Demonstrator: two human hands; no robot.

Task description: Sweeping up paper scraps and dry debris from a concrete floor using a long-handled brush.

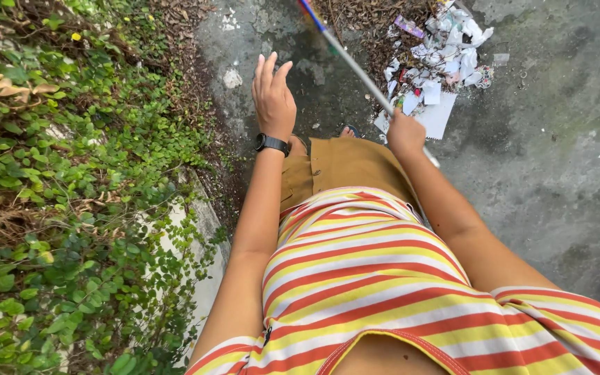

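Broom handle (355, 66) is held in the right hand (405, 132), whose fingers are closed around the shaft near its lower end, a short stub of which is seen poking out below and to the outside of the fist. From that grip the long axis is laid diagonally: the pale shaft is run up and away from the hand, forward and toward the person's left, until its striped upper part is cut off by the top edge of the view. The working end is not shown (it lies beyond the frame), so its contact with the ground cannot be told.

Just ahead of the right hand, and slightly to its outer side, a litter pile (442, 55) of torn paper, wrappers and dry leaves is gathered on the concrete ground (543, 139); a flat white sheet (433, 114) at the pile's near edge lies just beside the knuckles. The pile is therefore far nearer to the right hand than to the left.

The left hand (272, 101) is held empty, palm down, fingers extended and loosely together, raised above the ground well apart from the shaft. A black wristwatch (271, 144) is worn at its wrist. Beyond its outer side a bank of green creeper (71, 208) is spread over a concrete kerb (203, 229).
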